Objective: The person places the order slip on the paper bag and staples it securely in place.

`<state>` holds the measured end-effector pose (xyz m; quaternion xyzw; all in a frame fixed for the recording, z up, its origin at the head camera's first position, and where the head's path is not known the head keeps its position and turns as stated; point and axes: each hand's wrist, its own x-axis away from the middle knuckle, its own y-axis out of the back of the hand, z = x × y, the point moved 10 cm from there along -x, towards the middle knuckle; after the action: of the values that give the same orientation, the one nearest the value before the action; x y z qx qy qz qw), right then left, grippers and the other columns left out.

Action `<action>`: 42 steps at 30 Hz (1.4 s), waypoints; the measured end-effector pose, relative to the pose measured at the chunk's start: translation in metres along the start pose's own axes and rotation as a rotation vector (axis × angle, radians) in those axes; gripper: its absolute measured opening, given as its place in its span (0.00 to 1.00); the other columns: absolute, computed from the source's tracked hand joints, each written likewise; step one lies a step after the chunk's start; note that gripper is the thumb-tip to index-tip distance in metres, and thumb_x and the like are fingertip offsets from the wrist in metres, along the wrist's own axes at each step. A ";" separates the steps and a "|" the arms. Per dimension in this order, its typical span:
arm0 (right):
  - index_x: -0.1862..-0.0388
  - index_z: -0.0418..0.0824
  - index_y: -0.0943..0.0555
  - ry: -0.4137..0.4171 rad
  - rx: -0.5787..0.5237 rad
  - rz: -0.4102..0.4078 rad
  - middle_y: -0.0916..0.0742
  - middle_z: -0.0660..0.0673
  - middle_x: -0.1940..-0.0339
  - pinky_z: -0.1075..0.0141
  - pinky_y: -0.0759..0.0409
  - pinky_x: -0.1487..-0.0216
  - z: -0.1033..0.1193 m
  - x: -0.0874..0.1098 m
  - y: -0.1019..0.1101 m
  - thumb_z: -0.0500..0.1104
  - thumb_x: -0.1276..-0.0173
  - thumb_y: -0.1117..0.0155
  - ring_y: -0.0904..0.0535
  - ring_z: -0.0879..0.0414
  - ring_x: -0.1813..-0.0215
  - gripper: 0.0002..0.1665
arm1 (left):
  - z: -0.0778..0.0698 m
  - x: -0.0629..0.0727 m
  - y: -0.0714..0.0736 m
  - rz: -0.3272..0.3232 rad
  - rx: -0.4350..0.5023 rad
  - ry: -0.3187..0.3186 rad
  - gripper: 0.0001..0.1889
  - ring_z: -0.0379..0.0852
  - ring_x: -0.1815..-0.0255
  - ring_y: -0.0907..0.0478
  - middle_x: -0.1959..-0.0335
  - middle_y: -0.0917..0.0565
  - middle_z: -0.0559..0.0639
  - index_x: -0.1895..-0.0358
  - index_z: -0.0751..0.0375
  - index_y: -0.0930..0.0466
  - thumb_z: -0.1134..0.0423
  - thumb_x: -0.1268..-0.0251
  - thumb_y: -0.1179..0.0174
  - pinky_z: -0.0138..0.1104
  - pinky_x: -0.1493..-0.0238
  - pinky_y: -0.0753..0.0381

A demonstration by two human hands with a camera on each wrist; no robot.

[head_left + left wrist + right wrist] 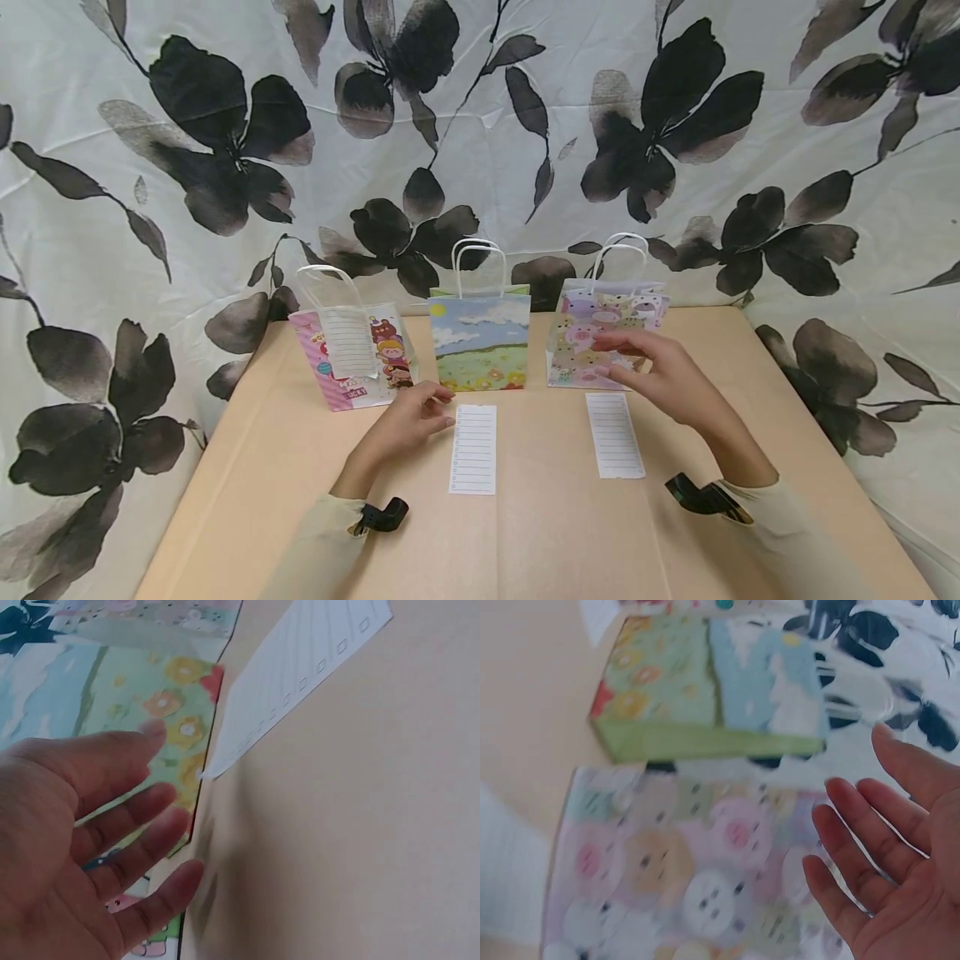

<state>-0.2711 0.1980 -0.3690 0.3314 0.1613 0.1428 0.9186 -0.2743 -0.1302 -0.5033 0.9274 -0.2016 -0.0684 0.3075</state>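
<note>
Three paper gift bags with white handles stand in a row: a pink cartoon bag (318,367) at left, a meadow-and-sky bag (480,342) in the middle, a purple animal-print bag (573,321) at right. A lined checklist slip (350,342) is against the pink bag's front. Another checklist slip (472,450) lies before the meadow bag, and a third lined slip (615,437) before the animal bag. My left hand (412,417), fingers loosely bent and holding nothing, is between the pink bag and the middle slip. My right hand (667,375) hovers in front of the animal bag, fingers extended, grasping nothing.
The bags and slips are on a light wooden table (555,533). Behind and beside it hangs a white cloth (525,183) with dark flower prints. Black wrist straps with cameras show at both sleeves.
</note>
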 end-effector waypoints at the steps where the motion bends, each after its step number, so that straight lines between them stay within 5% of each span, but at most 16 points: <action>1: 0.37 0.45 0.18 0.012 -0.014 -0.008 0.15 0.49 0.40 0.56 0.23 0.41 0.005 -0.003 -0.001 0.45 0.31 0.28 0.21 0.48 0.38 0.23 | 0.000 -0.001 -0.004 0.007 -0.012 0.004 0.20 0.47 0.53 0.19 0.48 0.17 0.55 0.41 0.66 0.21 0.64 0.34 0.31 0.40 0.50 0.19; 7: 0.38 0.48 0.18 0.062 -0.060 -0.063 0.16 0.49 0.38 0.40 0.28 0.35 0.030 -0.023 -0.005 0.43 0.31 0.28 0.25 0.48 0.32 0.23 | -0.001 -0.004 -0.020 0.025 -0.137 0.006 0.22 0.42 0.63 0.27 0.56 0.22 0.51 0.42 0.63 0.20 0.63 0.39 0.28 0.35 0.60 0.27; 15: 0.38 0.47 0.18 0.145 -0.107 -0.120 0.16 0.51 0.41 0.44 0.27 0.34 0.050 -0.048 -0.013 0.44 0.32 0.27 0.24 0.53 0.35 0.23 | -0.001 -0.008 -0.027 0.025 -0.272 0.040 0.22 0.44 0.58 0.30 0.54 0.25 0.48 0.45 0.58 0.20 0.61 0.42 0.25 0.41 0.51 0.28; 25: 0.37 0.45 0.19 0.165 -0.121 -0.190 0.17 0.49 0.40 0.50 0.26 0.33 0.060 -0.075 -0.023 0.45 0.32 0.27 0.22 0.54 0.36 0.25 | 0.000 -0.010 -0.026 -0.001 -0.187 0.056 0.19 0.40 0.69 0.29 0.69 0.23 0.43 0.50 0.58 0.27 0.68 0.40 0.29 0.36 0.61 0.30; 29: 0.35 0.46 0.21 0.148 -0.135 -0.200 0.18 0.49 0.38 0.50 0.27 0.31 0.061 -0.084 -0.028 0.45 0.33 0.26 0.23 0.53 0.34 0.28 | 0.000 -0.008 -0.021 -0.026 -0.052 0.072 0.21 0.41 0.69 0.28 0.70 0.23 0.44 0.43 0.61 0.29 0.71 0.37 0.33 0.34 0.61 0.29; 33: 0.31 0.47 0.23 0.130 -0.128 -0.182 0.20 0.48 0.34 0.50 0.29 0.30 0.061 -0.092 -0.034 0.46 0.33 0.26 0.26 0.52 0.31 0.32 | -0.004 -0.010 -0.011 -0.067 0.046 0.080 0.12 0.42 0.68 0.27 0.69 0.23 0.47 0.49 0.61 0.23 0.69 0.33 0.35 0.33 0.65 0.27; 36: 0.29 0.47 0.25 0.116 -0.123 -0.163 0.22 0.48 0.31 0.51 0.31 0.28 0.060 -0.098 -0.039 0.47 0.34 0.25 0.29 0.52 0.28 0.36 | -0.013 -0.013 -0.001 -0.103 0.024 0.063 0.03 0.42 0.68 0.27 0.70 0.22 0.46 0.59 0.58 0.19 0.65 0.30 0.35 0.33 0.66 0.27; 42: 0.27 0.43 0.28 0.113 -0.113 -0.147 0.23 0.47 0.28 0.49 0.36 0.25 0.059 -0.107 -0.045 0.47 0.36 0.23 0.32 0.51 0.25 0.41 | -0.041 -0.018 0.017 -0.174 -0.039 0.020 0.02 0.43 0.67 0.27 0.69 0.21 0.45 0.62 0.55 0.18 0.63 0.28 0.37 0.33 0.67 0.28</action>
<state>-0.3381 0.0923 -0.3336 0.2579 0.2282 0.1024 0.9332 -0.2857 -0.1127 -0.4605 0.9359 -0.1157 -0.0895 0.3203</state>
